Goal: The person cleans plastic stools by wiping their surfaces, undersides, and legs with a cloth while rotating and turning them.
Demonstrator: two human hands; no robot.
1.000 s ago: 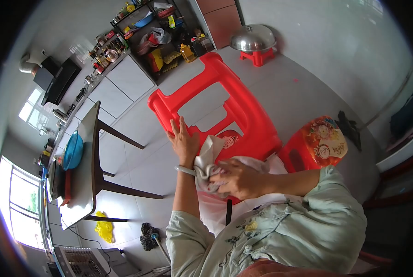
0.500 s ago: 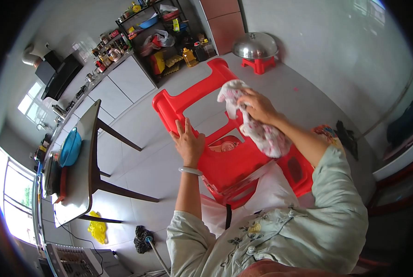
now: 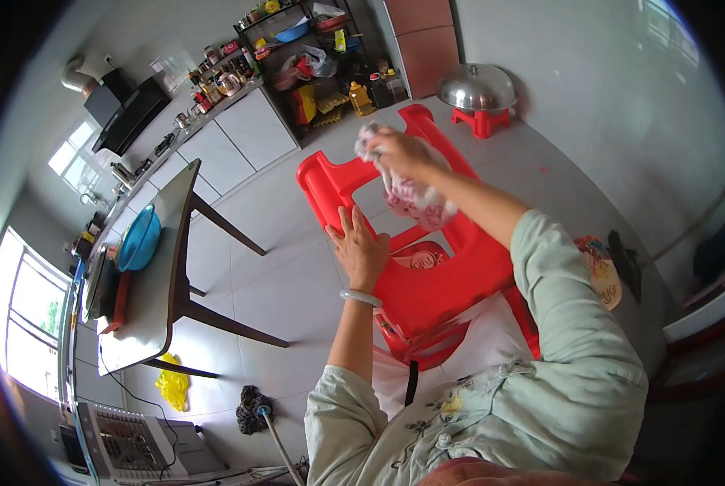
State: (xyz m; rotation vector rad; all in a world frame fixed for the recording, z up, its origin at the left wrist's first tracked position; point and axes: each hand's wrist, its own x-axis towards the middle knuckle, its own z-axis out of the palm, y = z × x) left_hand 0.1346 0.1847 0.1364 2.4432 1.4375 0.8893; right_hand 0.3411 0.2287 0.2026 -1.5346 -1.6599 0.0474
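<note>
A red plastic stool (image 3: 452, 283) lies tilted across my lap, its legs pointing away from me. My left hand (image 3: 359, 253), with a pale bangle at the wrist, rests with fingers spread on the stool's left leg. In my right hand (image 3: 403, 154) is a white and pink patterned cloth (image 3: 417, 202), bunched at the top against the far crossbar between the legs. The cloth's loose end hangs over the stool's opening.
At the left stands a table (image 3: 164, 267) holding a blue basin (image 3: 140, 239). A mop (image 3: 253, 409) and a yellow bag (image 3: 172, 382) lie on the floor. A metal lid (image 3: 477, 87) sits on a small red stool (image 3: 481, 123) at the back. Patterned red packaging (image 3: 601, 271) is at right.
My right hand has carried the cloth from near my left wrist up along the stool's right side, then left to the far crossbar. My left hand stays on the left leg.
</note>
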